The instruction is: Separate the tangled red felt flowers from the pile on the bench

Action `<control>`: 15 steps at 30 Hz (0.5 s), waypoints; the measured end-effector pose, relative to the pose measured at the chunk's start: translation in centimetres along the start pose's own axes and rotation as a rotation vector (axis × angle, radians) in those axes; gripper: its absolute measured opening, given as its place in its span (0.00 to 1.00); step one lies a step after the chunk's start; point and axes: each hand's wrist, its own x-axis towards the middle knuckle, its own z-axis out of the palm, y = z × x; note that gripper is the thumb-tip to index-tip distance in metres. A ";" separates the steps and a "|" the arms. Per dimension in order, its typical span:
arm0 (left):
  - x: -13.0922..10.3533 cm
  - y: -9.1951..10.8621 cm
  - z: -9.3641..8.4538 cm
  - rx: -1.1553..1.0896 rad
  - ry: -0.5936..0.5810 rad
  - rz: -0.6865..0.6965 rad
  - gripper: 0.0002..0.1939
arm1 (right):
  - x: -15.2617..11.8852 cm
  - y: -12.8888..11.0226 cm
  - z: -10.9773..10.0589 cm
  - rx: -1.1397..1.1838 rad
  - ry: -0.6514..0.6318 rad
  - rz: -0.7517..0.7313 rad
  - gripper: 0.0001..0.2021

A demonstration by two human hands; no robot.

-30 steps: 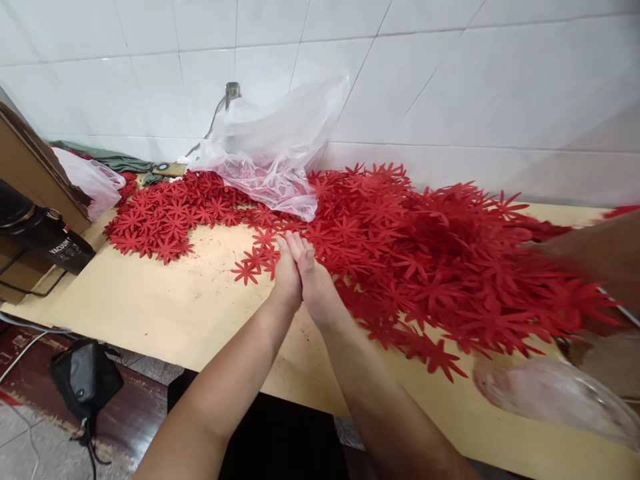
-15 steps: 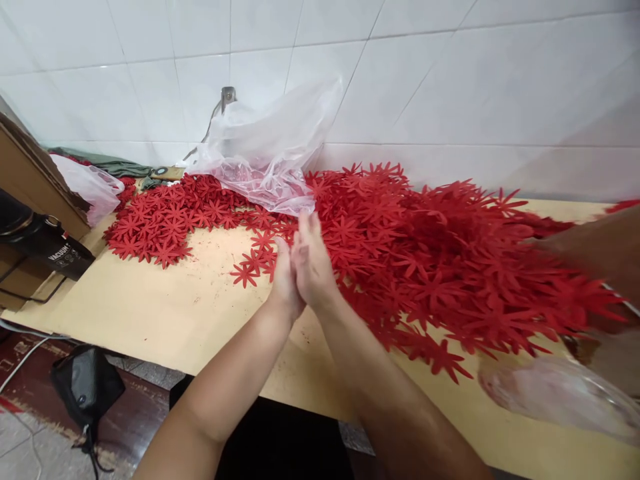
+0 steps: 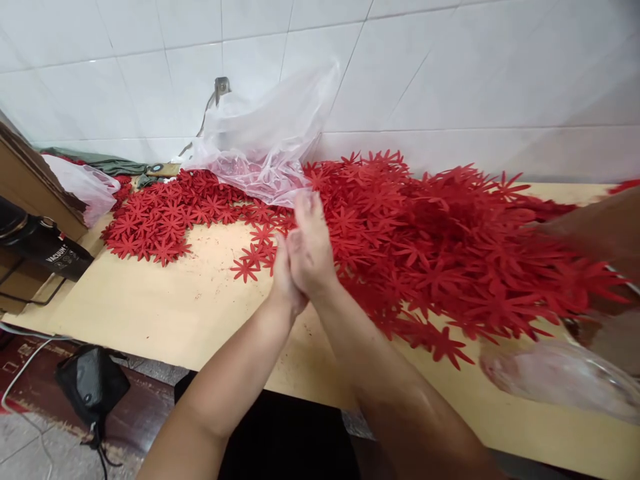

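In the head view my left hand (image 3: 284, 277) and my right hand (image 3: 316, 257) are pressed together, palm against palm, above the table. My right hand's fingers point away from me, stretched out, and its tips reach the lower edge of a clear plastic bag (image 3: 260, 157). Beside it, my left hand has its thumb raised, and most of its fingers are hidden behind the right. No object shows between the palms. Just right of the hands lies a large heap of red flower-shaped cutouts (image 3: 430, 253). A smaller pile of red cutouts (image 3: 155, 220) spreads to the left.
The pale table (image 3: 150, 307) stands against a white tiled wall (image 3: 450, 73). At left are a black vacuum bottle (image 3: 45, 243), a cardboard box (image 3: 30, 173) and a white plastic bag (image 3: 85, 187). A clear bag (image 3: 555, 373) lies front right. A black pouch (image 3: 93, 383) sits below the table.
My hands stay together, the right one shifting slightly forward against the left. The camera view has tilted down a little. The cutouts and bags lie as before.
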 end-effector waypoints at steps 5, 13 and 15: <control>-0.2 0.2 0.3 -0.037 -0.171 0.022 0.32 | 0.5 1.8 -0.3 -0.016 0.072 0.056 0.39; 0.3 0.7 -0.9 -0.071 -0.122 -0.040 0.31 | -1.2 -0.8 0.9 0.003 -0.051 -0.028 0.37; 0.0 0.3 -0.6 -0.061 -0.116 -0.082 0.30 | 0.4 -0.3 0.5 -0.021 -0.039 -0.016 0.36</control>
